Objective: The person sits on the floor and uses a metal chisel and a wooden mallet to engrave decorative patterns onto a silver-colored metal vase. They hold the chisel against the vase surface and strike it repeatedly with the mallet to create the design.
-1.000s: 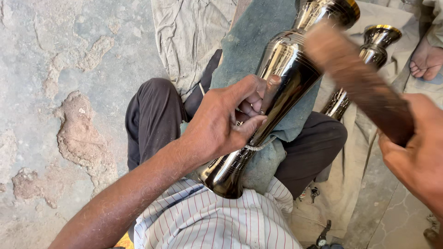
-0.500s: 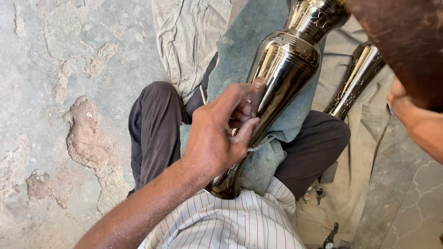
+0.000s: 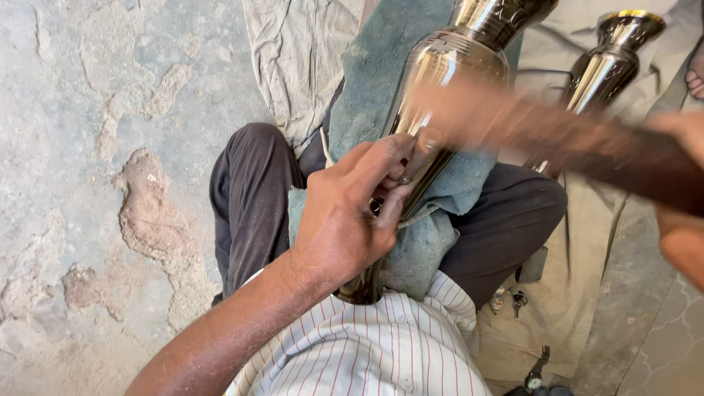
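The left hand [image 3: 345,220] gripped the shiny metal vase [image 3: 433,110] lying on the teal cloth [image 3: 418,249] across the lap, fingers curled around its neck, while the right hand [image 3: 682,220] clasped a blurred wooden mallet [image 3: 557,139].

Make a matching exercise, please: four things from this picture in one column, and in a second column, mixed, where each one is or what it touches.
1. left hand
2. wooden tool
3. second vase
4. teal cloth

a. blurred, in the right hand
b. under the shiny metal vase
c. gripping that vase's narrow part
d. apart, upper right

Pairs: 1-c, 2-a, 3-d, 4-b
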Demonstrator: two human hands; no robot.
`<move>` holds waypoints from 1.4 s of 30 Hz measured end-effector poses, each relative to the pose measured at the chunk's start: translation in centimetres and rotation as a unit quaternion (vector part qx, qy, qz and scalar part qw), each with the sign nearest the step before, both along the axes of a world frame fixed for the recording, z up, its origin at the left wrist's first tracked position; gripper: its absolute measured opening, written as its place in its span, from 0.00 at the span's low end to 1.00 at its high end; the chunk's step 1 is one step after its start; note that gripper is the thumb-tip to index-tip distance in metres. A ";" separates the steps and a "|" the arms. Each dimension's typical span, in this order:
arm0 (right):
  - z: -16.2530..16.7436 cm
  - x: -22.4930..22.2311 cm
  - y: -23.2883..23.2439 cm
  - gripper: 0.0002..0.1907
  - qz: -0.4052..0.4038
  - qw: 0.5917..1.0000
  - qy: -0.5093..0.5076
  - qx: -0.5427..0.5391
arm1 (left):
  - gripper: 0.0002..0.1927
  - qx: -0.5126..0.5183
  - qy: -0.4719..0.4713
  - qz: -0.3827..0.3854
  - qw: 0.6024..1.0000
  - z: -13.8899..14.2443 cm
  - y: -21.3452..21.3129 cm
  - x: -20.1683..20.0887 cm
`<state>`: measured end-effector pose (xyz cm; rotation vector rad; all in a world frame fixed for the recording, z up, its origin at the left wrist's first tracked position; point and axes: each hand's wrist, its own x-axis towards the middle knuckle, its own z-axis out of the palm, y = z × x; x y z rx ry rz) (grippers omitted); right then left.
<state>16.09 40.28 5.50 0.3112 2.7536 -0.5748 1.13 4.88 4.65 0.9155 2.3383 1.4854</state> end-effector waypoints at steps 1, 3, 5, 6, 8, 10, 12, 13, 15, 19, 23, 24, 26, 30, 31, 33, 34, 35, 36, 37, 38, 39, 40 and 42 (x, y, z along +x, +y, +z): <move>0.4 0.6 -0.7 0.23 -0.016 1.000 -0.004 0.011 | 0.26 0.000 0.001 -0.014 1.000 0.2 0.1 0.0; 1.6 1.7 -2.4 0.21 -0.038 0.998 -0.009 0.052 | 0.26 0.002 0.008 -0.038 0.999 0.5 0.3 -0.3; 2.9 2.5 -4.5 0.20 -0.048 0.993 -0.014 0.111 | 0.25 -0.001 0.000 -0.059 0.998 0.7 0.5 -0.5; 3.3 2.9 -5.5 0.20 -0.054 0.989 -0.013 0.140 | 0.25 -0.003 0.000 -0.070 0.998 0.8 0.5 -0.5; 3.1 3.3 -7.5 0.21 -0.072 0.982 0.017 0.176 | 0.25 -0.038 -0.003 -0.087 0.995 1.0 0.0 -0.3; 1.5 3.6 -9.7 0.25 -0.096 0.972 0.083 0.196 | 0.24 0.011 -0.001 -0.074 0.997 0.8 -0.9 -0.1; -1.4 3.8 -12.4 0.14 -0.295 0.947 0.087 -0.095 | 0.22 0.138 -0.014 -0.033 0.990 0.2 -2.2 0.4; -2.9 4.2 -14.1 0.20 -0.300 0.895 0.180 -0.276 | 0.24 0.160 -0.060 -0.009 0.985 -0.3 -3.0 0.9; -5.9 4.8 -17.2 0.18 -0.240 0.883 0.142 -0.377 | 0.27 0.208 -0.135 0.035 0.968 -1.6 -4.3 1.7; -9.6 6.1 -22.1 0.24 -0.141 0.881 0.024 -0.450 | 0.18 0.152 -0.156 0.172 0.961 -4.8 -4.7 4.6; -8.8 7.1 -24.8 0.23 -0.064 0.916 0.053 -0.392 | 0.19 0.180 -0.295 0.307 0.887 -7.5 -4.6 5.1; -8.1 7.3 -25.3 0.24 -0.052 0.917 0.075 -0.388 | 0.18 0.204 -0.366 0.341 0.841 -8.2 -4.7 4.5; -6.4 7.8 -26.0 0.24 0.035 0.932 0.184 -0.312 | 0.17 0.173 -0.342 0.320 0.867 -9.6 -4.6 3.1; -4.4 8.3 -25.5 0.11 0.130 0.965 0.200 -0.108 | 0.16 0.141 -0.162 0.192 0.958 -10.9 -3.9 2.6; -4.3 8.3 -24.8 0.15 0.116 0.958 0.190 -0.181 | 0.15 0.134 -0.161 0.213 0.954 -10.7 -3.8 2.8; -4.4 8.2 -22.9 0.27 0.081 0.928 0.167 -0.323 | 0.15 0.119 -0.159 0.250 0.948 -9.5 -3.9 2.5; -4.5 8.1 -21.8 0.24 -0.028 0.942 0.093 -0.321 | 0.15 0.113 -0.087 0.207 0.968 -8.7 -4.0 2.1; -4.6 8.1 -20.7 0.22 -0.132 0.940 0.014 -0.314 | 0.14 0.105 -0.014 0.166 0.981 -7.7 -4.1 1.4; -4.4 8.0 -19.6 0.21 -0.231 0.922 -0.070 -0.302 | 0.14 0.094 0.056 0.124 0.986 -6.5 -4.2 0.9; -4.1 8.0 -18.6 0.20 -0.242 0.902 -0.011 -0.356 | 0.12 0.105 0.008 0.080 0.991 -5.4 -4.0 0.5; -3.7 7.9 -17.7 0.19 -0.253 0.876 0.054 -0.408 | 0.10 0.120 -0.036 0.031 0.992 -4.3 -3.6 -0.2; -3.1 7.9 -16.9 0.22 -0.268 0.874 0.084 -0.397 | 0.08 0.136 -0.076 -0.018 0.988 -3.4 -3.0 -0.9; -2.5 7.9 -16.3 0.26 -0.282 0.871 0.111 -0.387 | 0.08 0.069 -0.093 -0.024 0.993 -2.6 -2.5 -1.6; -1.1 7.8 -15.4 0.28 -0.290 0.861 0.181 -0.377 | 0.07 -0.069 -0.136 -0.039 0.987 -1.5 -1.3 -2.5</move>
